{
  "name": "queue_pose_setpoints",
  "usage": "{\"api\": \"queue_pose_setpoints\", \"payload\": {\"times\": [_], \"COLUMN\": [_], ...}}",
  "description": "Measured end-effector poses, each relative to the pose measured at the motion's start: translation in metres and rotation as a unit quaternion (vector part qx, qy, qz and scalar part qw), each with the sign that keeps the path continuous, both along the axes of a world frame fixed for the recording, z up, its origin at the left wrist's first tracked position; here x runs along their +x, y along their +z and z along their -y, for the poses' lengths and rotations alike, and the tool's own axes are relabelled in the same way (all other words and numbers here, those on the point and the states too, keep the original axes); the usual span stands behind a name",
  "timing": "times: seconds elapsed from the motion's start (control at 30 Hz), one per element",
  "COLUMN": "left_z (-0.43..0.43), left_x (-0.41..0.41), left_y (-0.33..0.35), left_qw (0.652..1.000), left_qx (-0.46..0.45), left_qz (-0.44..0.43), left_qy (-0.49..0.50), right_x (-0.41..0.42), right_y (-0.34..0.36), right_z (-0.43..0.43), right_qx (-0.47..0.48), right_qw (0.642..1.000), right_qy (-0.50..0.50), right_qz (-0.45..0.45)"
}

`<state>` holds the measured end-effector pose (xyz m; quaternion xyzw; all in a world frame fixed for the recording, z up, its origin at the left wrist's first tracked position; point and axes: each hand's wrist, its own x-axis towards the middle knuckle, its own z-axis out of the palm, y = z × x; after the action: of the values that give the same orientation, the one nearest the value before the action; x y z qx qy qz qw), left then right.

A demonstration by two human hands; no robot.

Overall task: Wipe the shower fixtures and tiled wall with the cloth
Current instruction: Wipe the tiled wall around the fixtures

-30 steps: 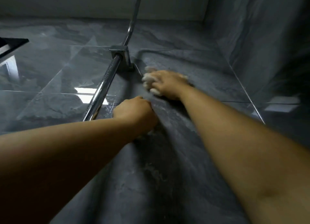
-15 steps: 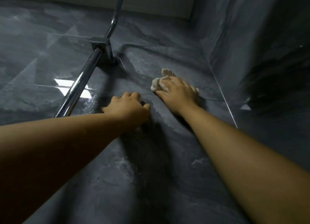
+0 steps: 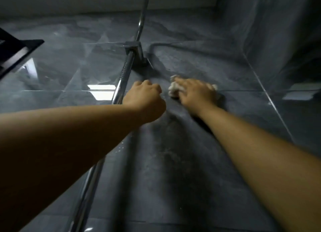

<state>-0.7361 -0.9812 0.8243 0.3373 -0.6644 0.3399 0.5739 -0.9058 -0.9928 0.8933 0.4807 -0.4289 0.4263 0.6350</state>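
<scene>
Pressing the white cloth (image 3: 173, 90) onto the tiled wall (image 3: 173, 153) with the right hand (image 3: 195, 92), fingers laid flat across it. Bracing alongside with the left hand (image 3: 145, 96), curled into a fist, nothing visible inside, just beside the chrome rail (image 3: 124, 75). Looks mid-job: wiping 1 patch below the bracket (image 3: 136, 52). Probably leaves the rail, bracket and 2nd wall to do.

Glossy dark grey marbled tiled wall (image 3: 191, 46) filled the view, thin pale grout lines (image 3: 43, 90) crossing it. Matching grey side wall (image 3: 278, 32) met it at the right-hand corner. Off-white strip (image 3: 86, 0) ran along the top. Bright rectangular light reflection (image 3: 102, 92) sat on the left tile.
</scene>
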Motion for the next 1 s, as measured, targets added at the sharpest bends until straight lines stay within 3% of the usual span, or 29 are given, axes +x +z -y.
{"api": "queue_pose_setpoints", "payload": {"times": [0.13,0.2,0.33,0.43,0.53,0.67,0.87,1.0], "left_z": [0.000,0.001,0.012,0.021,0.026,0.033,0.037,0.032], "left_x": [0.035,0.054,0.080,0.087,0.091,0.091,0.093,0.095], "left_y": [-0.007,-0.008,-0.011,-0.015,-0.012,-0.010,-0.015,-0.027], "left_qw": [0.999,0.997,0.988,0.977,0.980,0.984,0.973,0.968], "left_qx": [-0.024,-0.013,0.061,0.088,0.078,0.056,0.069,0.091], "left_qz": [-0.034,-0.069,-0.093,-0.067,-0.042,-0.043,-0.050,-0.062], "left_qy": [0.008,-0.010,-0.106,-0.181,-0.179,-0.166,-0.213,-0.223], "right_x": [0.025,0.059,0.081,0.075,0.088,0.120,0.106,0.069], "right_y": [0.013,-0.004,-0.057,-0.042,-0.007,0.024,-0.026,-0.059], "right_z": [0.006,0.017,0.028,0.018,0.015,0.038,0.034,0.011], "right_qx": [-0.001,0.024,0.096,0.112,0.097,0.101,0.131,0.226], "right_qw": [0.985,0.994,0.986,0.987,0.995,0.993,0.982,0.947], "right_qy": [0.033,0.013,-0.037,-0.037,-0.024,-0.045,-0.067,-0.048], "right_qz": [0.168,0.104,-0.132,-0.108,0.010,0.044,-0.121,-0.223]}}
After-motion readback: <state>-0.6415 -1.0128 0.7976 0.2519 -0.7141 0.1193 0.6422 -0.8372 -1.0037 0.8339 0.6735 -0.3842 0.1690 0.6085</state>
